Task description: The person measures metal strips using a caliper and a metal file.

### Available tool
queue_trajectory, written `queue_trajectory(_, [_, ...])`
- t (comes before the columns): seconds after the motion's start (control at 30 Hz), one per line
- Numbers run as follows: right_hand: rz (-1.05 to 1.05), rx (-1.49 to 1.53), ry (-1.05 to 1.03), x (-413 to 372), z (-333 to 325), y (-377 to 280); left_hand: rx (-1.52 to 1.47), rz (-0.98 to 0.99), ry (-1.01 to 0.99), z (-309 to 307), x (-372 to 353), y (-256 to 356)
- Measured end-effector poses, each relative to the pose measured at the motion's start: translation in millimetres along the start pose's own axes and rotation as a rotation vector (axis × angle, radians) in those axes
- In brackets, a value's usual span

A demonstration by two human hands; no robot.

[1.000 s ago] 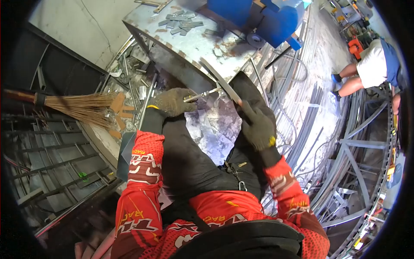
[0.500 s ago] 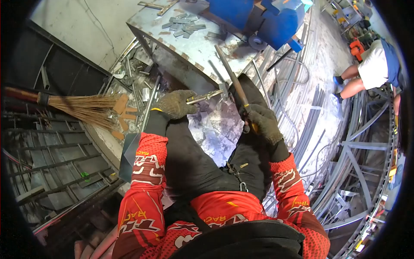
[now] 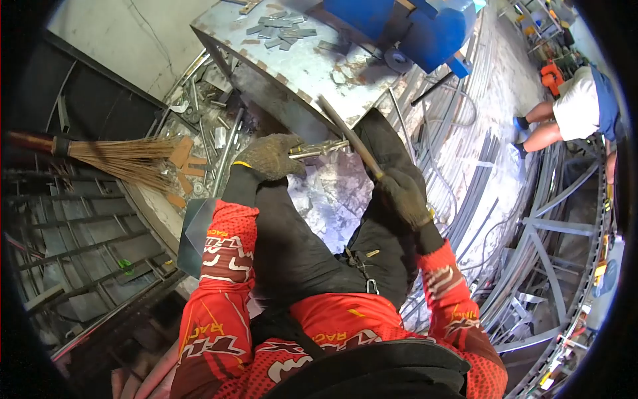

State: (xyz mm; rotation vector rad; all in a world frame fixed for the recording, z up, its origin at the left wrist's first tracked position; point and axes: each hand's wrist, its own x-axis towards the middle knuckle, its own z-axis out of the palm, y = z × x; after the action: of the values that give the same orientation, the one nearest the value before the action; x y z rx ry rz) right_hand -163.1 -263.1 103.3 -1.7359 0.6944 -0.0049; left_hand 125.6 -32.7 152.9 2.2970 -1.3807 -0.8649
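My left hand (image 3: 271, 158), in a dark knit glove, is closed around metal locking pliers (image 3: 318, 150) above my left thigh. Their jaws point right, and the far end is hidden behind a long brownish file (image 3: 348, 135). The gloved fingers of my right hand (image 3: 404, 198) wrap the file's near end, over my right thigh. The file slants up and left, crossing right at the pliers' tip; whether it touches cannot be made out. Any small plate in the jaws is covered by the file.
Ahead stands a metal table (image 3: 292, 66) with a pile of small metal strips (image 3: 282, 30) and a blue machine (image 3: 399, 33). A broom (image 3: 119, 156) lies left among scraps. Long metal bars (image 3: 475, 179) cover the right floor. Another person (image 3: 578, 106) stands far right.
My right hand has drawn the file down toward me, and the file now crosses the pliers' tip. The small metal plate seen in the jaws before is now hidden.
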Motion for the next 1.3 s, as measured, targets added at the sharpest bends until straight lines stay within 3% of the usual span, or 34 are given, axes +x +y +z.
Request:
queue_trajectory(0.17, [0.050, 0.088, 0.001, 52.9, 39.9, -85.0, -0.191, 0.003, -0.025, 3.8, 4.7, -8.9])
queue_trajectory(0.27, [-0.101, -0.133, 0.053, 37.7, 25.3, -70.2, -0.167, -0.020, -0.065, -9.6, 1.0, 3.3])
queue_trajectory(0.37, [0.024, -0.126, 0.051, -9.9, 1.3, -25.4, -0.230, -0.023, -0.100, -12.0, 0.9, 2.3])
queue_trajectory(0.47, [0.021, -0.017, 0.123, -42.5, -6.3, 7.3, -0.230, -0.034, -0.102, -10.9, 1.8, -3.5])
queue_trajectory(0.57, [0.020, -0.157, 0.066, -14.5, -4.2, -13.0, -0.207, 0.018, -0.134, -14.2, 7.7, -0.9])
queue_trajectory(0.73, [-0.194, -0.231, 0.069, 63.5, 29.1, -65.3, -0.274, -0.047, -0.169, -11.2, 7.5, 0.1])
queue_trajectory(0.87, [-0.205, -0.325, 0.109, 36.3, 21.3, -73.8, -0.401, -0.061, -0.184, -11.3, 7.7, -1.5])
queue_trajectory(1.0, [0.069, -0.293, 0.128, -38.4, -3.4, -39.2, -0.254, -0.075, -0.187, -15.1, 6.9, 0.1])
queue_trajectory(1.1, [-0.056, -0.173, 0.225, -51.7, 3.6, -3.5, -0.220, -0.078, -0.187, -15.1, 6.6, -1.3])
queue_trajectory(1.23, [-0.046, -0.177, 0.137, 11.2, 24.7, -41.2, -0.241, -0.088, -0.195, -17.1, 7.1, 5.9])
queue_trajectory(1.3, [-0.217, -0.261, 0.203, 45.1, 37.7, -53.7, -0.255, -0.077, -0.169, -14.1, 7.2, 4.5])
